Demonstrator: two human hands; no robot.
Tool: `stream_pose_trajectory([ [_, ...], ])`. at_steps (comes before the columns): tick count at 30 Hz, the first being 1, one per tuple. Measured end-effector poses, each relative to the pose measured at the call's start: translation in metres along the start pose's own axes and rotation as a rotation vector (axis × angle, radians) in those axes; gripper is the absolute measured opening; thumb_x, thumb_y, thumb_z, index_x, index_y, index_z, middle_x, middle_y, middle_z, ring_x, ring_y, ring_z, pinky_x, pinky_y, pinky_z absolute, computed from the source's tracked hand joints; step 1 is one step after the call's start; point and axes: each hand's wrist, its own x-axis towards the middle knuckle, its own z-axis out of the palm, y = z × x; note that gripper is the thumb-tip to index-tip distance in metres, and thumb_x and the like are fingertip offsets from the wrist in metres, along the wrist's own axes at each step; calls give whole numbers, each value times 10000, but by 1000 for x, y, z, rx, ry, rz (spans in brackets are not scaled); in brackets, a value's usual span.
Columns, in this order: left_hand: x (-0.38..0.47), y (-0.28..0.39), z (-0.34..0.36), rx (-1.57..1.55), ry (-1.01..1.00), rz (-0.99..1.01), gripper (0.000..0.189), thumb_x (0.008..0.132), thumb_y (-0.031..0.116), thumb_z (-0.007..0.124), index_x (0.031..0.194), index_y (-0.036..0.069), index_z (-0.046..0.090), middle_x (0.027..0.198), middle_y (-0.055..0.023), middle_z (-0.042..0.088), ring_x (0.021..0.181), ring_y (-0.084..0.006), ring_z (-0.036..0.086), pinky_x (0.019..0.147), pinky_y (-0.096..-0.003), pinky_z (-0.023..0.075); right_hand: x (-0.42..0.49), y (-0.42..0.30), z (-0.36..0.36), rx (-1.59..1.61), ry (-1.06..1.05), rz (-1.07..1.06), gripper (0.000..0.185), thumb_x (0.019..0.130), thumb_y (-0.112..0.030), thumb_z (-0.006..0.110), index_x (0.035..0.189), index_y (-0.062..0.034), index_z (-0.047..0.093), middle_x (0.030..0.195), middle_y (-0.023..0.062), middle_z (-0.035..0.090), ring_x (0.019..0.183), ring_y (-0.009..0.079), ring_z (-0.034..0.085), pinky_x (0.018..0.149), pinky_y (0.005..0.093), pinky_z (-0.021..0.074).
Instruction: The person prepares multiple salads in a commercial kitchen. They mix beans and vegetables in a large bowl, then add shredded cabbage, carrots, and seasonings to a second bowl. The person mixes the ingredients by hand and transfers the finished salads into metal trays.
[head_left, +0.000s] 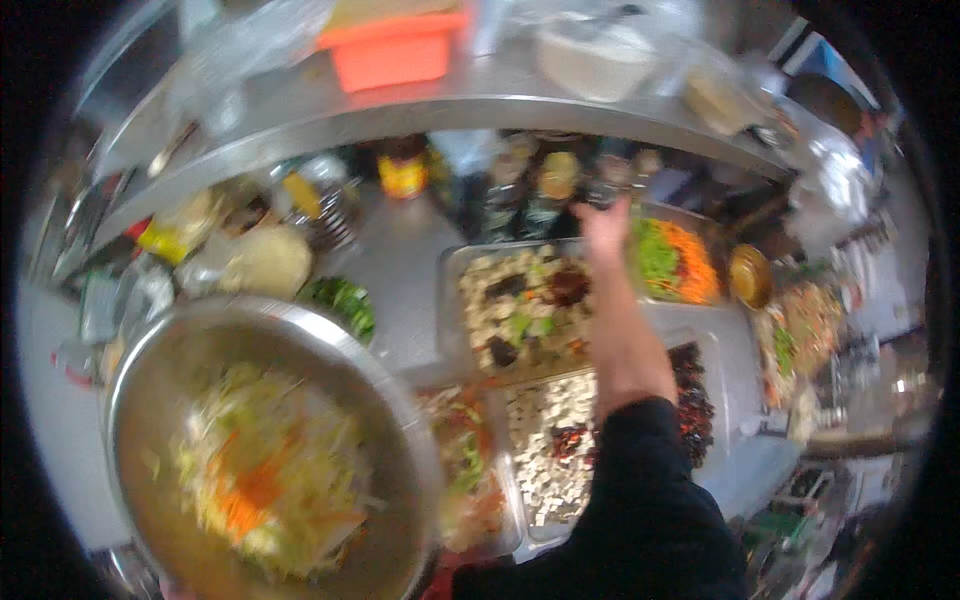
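A large steel mixing bowl (427, 420), close to the camera at lower left, holds shredded pale vegetables (300, 465) topped with shredded carrot (244, 495). At its lower left rim shows a small patch of skin, seemingly my left hand (174, 591); most of it is hidden under the bowl. My right arm reaches forward over the food trays. My right hand (604, 221) is at a dark-topped jar (607, 180) below the shelf, thumb out to the left; blur hides whether the fingers grip it. Beneath the arm lie a tray of mixed cubes (517, 307) and one of white cubes (551, 480).
A steel shelf (465, 116) crosses above, bearing an orange container (390, 56) and a white tub (596, 60). Several jars (510, 180) stand under it. Right of the arm are a tray of green and orange shreds (682, 259) and a dark-red food tray (694, 405). Leafy greens (345, 304) lie behind the bowl.
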Motion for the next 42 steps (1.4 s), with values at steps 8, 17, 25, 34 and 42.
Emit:
stream_pose_trajectory([
  [8, 39, 1, 84, -262, 110, -240, 420, 769, 23, 477, 1174, -33, 571, 1068, -131, 656, 919, -247, 650, 840, -361, 539, -117, -228, -67, -748, -514, -1194, 614, 620, -51, 702, 1211, -55, 534, 1154, 153, 606, 1048, 361, 594, 917, 398, 473],
  [17, 89, 38, 57, -381, -138, -359, 349, 812, -12, 483, 1150, -50, 561, 1020, -150, 650, 875, -233, 660, 804, -341, 559, -163, -386, -17, -1193, -934, -1757, 155, 714, -153, 564, 841, -91, 497, 783, 59, 524, 769, 246, 575, 734, 366, 467],
  [25, 105, 28, 34, -461, -146, -343, 310, 804, -14, 495, 1097, -42, 594, 969, -146, 660, 840, -224, 658, 776, -341, 554, -173, -419, -28, -1340, -884, -1727, 190, 701, -137, 582, 864, -90, 494, 822, 70, 539, 809, 265, 586, 760, 388, 464],
  [34, 80, 15, 29, -353, -106, -133, 535, 744, 79, 503, 1264, -39, 536, 1144, -179, 642, 1021, -304, 643, 930, -405, 514, -133, -314, -71, -529, -685, -610, 609, 666, -57, 776, 1222, -41, 528, 1131, 122, 648, 1019, 266, 632, 925, 390, 478],
  [42, 11, 17, 53, -80, 193, 91, 438, 894, 249, 571, 1284, 60, 505, 1267, -136, 552, 1170, -270, 530, 970, -418, 464, -37, -136, 58, 73, -511, -312, 796, 643, -46, 842, 1323, -5, 432, 1200, 148, 627, 1120, 252, 603, 994, 351, 456],
])
